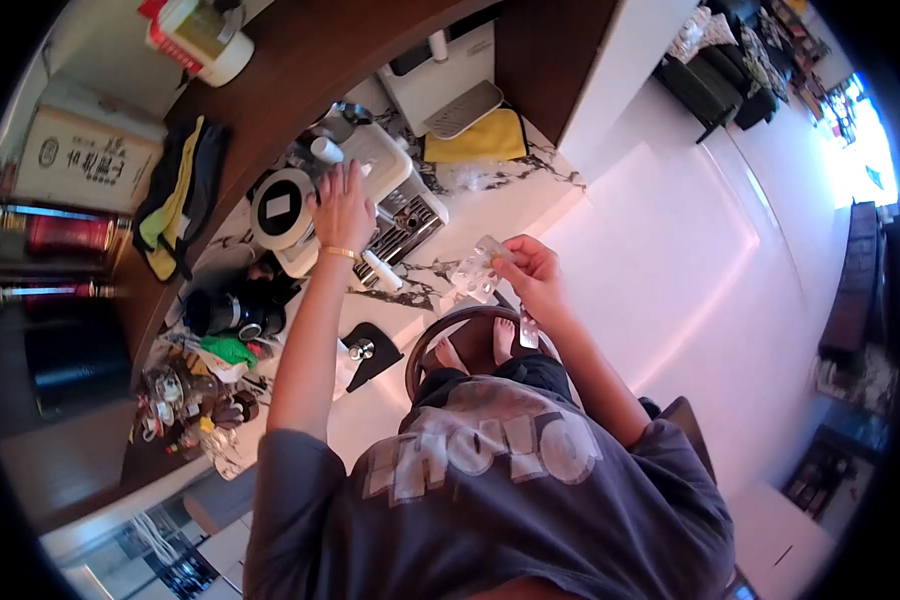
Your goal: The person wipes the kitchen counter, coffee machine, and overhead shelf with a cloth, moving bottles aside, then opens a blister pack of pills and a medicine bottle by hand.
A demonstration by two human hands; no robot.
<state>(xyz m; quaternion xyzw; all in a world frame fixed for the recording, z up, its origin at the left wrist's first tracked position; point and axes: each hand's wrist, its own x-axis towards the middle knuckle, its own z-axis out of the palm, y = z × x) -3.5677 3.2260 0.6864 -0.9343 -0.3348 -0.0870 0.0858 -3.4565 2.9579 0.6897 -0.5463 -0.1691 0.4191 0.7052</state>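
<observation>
My left hand (344,212) reaches over the white espresso machine (405,185), fingers stretched out and apart, nothing seen in its grasp. Close to its fingertips is a small white cup-like piece (326,150) on the machine's top. Beside the wrist lies a round white lid-like part with a dark centre (280,208). Between the fingers of my right hand (538,275) is a clear blister pack (482,268), held past the counter's edge. A second silvery pill strip (528,332) shows below that hand; whether it is gripped too I cannot tell.
Behind the machine, a yellow cloth (477,136) and a grey drip tray (465,108) lie on the marbled counter (530,190). A black mat with a metal tamper (361,349) sits near the front edge. Overhead runs a brown shelf (300,55). A round stool (418,355) stands below me.
</observation>
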